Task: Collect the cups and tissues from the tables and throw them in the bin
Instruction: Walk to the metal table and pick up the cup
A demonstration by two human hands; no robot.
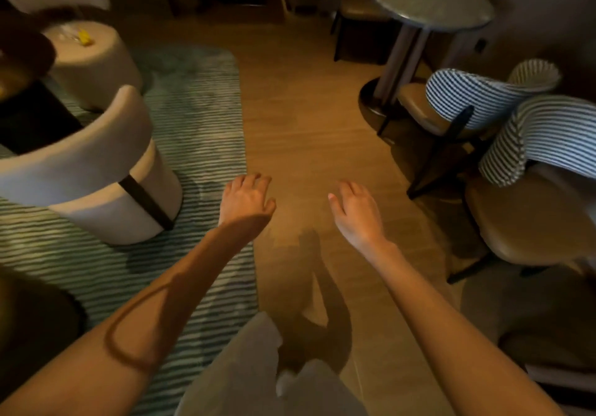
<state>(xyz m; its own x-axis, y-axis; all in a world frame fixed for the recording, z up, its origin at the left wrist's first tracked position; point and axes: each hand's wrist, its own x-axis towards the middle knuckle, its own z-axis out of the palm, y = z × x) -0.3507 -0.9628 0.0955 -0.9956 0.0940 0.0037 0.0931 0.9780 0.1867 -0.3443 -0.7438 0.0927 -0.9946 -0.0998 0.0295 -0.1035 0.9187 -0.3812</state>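
Plainly this is a walk between tables, judging by two arms held out over bare floor with nothing carried. On the left, a cream stool-like table point(88, 53) bears something pale with a yellow scrap point(84, 37), too blurred to name as cup or tissue. The left hand point(245, 197) hangs with loosely curled, unladen fingers; the right hand point(354, 212) is slack and released. Far right, one round table point(432, 1) shows nothing on it. No bin shows. Next move, likely: veer left and reach for that litter.

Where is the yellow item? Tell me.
In the head view, far upper left: the yellow item lies on the round white stool, behind the white armchair.
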